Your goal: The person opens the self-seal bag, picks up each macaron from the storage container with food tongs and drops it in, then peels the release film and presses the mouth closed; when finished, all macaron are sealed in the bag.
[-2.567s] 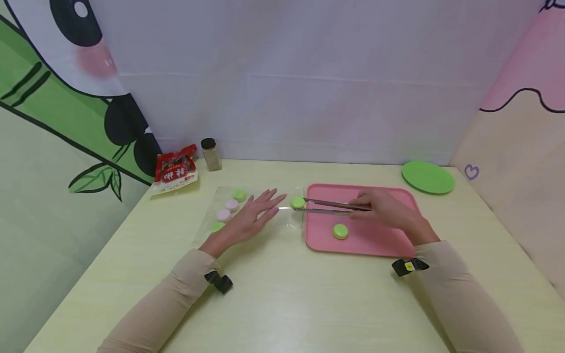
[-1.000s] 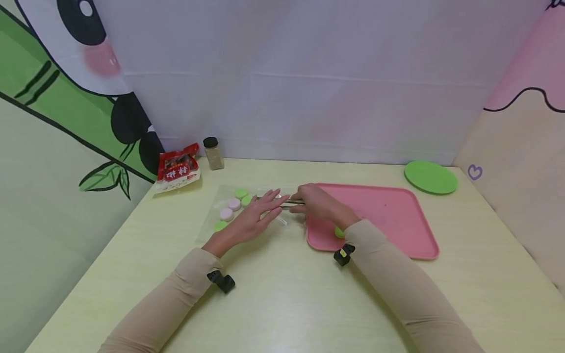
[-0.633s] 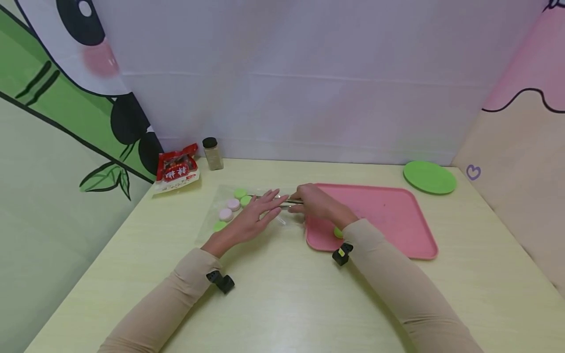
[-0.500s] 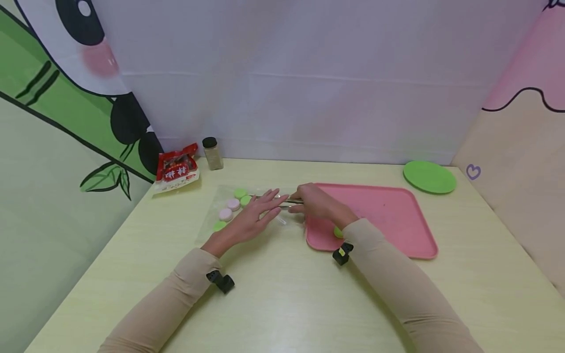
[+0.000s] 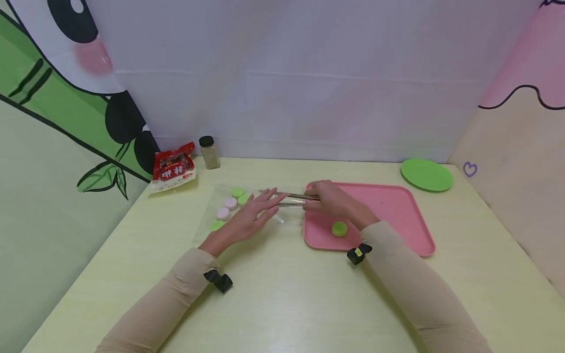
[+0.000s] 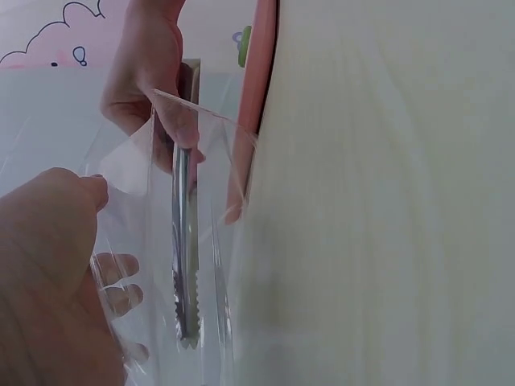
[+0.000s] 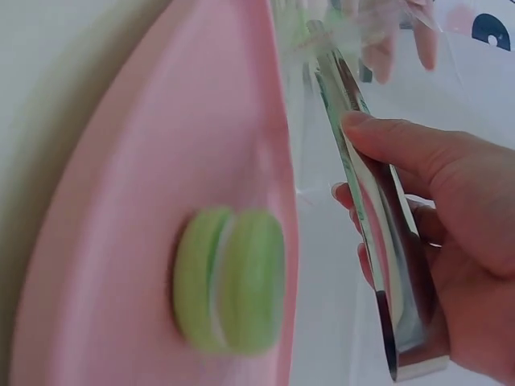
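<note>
My right hand (image 5: 333,201) grips metal tongs (image 7: 422,310) above the left edge of the pink tray (image 5: 397,235). Their serrated ends (image 6: 187,314) reach into the mouth of a clear plastic bag (image 6: 213,177), with no macaron between them. My left hand (image 5: 251,215) lies at the bag with spread, straight fingers; in the left wrist view its thumb is at the bag's edge and its fingers show through the film. Inside the bag are green macarons (image 5: 237,192) and lilac macarons (image 5: 223,214), partly behind my left hand. One green macaron (image 7: 229,281) sits on the tray.
At the back left stand a red and white snack packet (image 5: 173,169) and a small jar with a black lid (image 5: 209,153). A green plate (image 5: 426,175) lies at the back right. Behind the table (image 5: 282,299) hangs a printed cloth (image 5: 300,98).
The green macaron once held in the tongs now lies in the bag with the others. My right hand went left into the bag, and now draws the tongs slightly back right. My left hand stays put.
</note>
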